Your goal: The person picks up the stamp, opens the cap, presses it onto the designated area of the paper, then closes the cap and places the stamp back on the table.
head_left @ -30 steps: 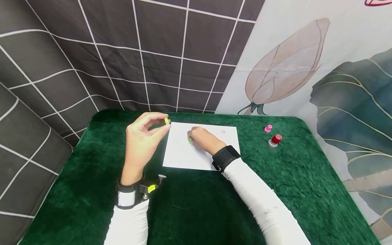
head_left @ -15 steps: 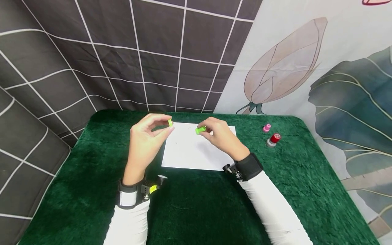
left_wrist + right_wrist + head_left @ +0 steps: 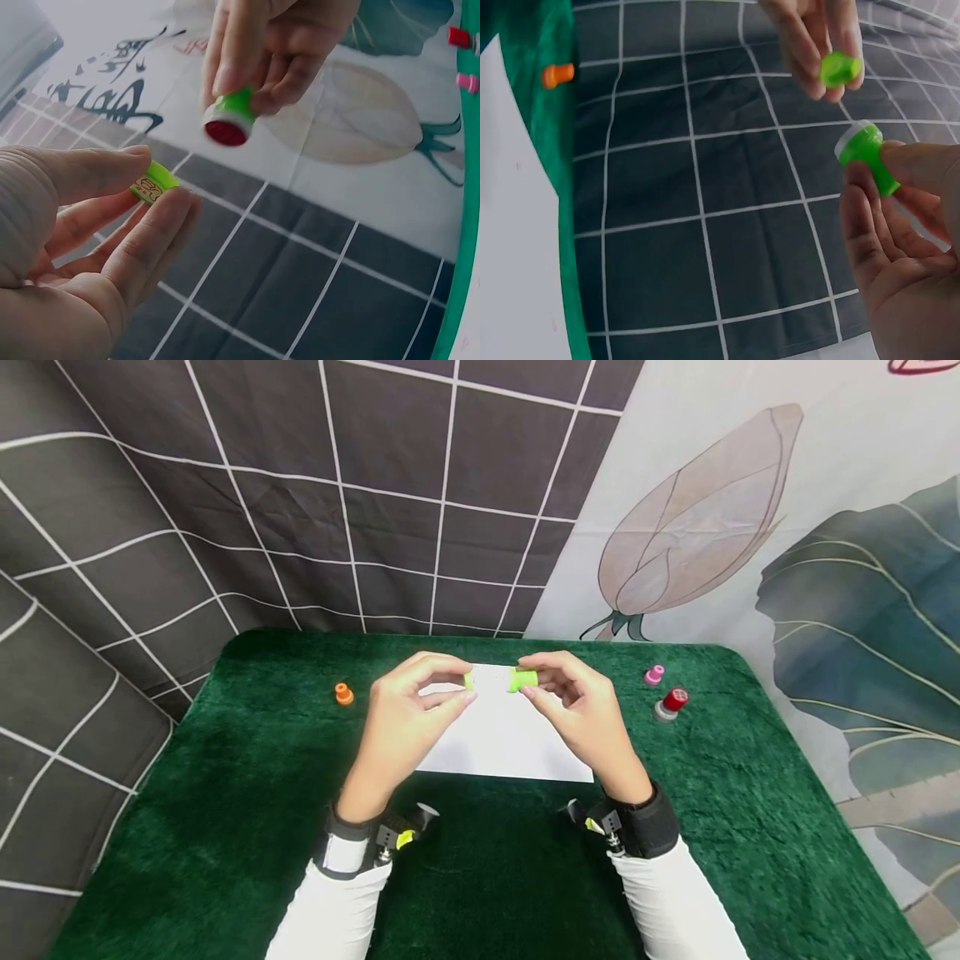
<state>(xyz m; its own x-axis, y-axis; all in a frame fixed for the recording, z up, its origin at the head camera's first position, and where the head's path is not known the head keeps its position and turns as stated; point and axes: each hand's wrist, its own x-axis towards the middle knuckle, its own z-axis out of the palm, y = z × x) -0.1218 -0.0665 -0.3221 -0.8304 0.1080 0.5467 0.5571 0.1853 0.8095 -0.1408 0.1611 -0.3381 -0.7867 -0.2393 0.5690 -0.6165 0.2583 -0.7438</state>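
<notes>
My left hand (image 3: 408, 710) pinches a small light-green cap (image 3: 156, 182) between thumb and fingers; a printed picture shows on its top. Facing it, my right hand (image 3: 588, 706) holds a green toy stamp (image 3: 870, 157) by its narrow handle. The stamp's white collar and red inked face (image 3: 227, 133) point toward the cap, with a gap between the two. Both hands are raised over a white sheet of paper (image 3: 502, 743) and partly cover its far side in the head view. Faint pink marks show on the paper in the right wrist view.
An orange stamp (image 3: 343, 693) stands on the green cloth (image 3: 487, 860) left of the paper. To the right are a pink stamp (image 3: 654, 675) and a red stamp with a clear base (image 3: 671, 703). Dark gridded fabric (image 3: 390, 485) hangs behind the table.
My right hand has lifted the green stamp off the paper and turned it toward the cap. My left hand has moved right with the cap, so the orange stamp now shows.
</notes>
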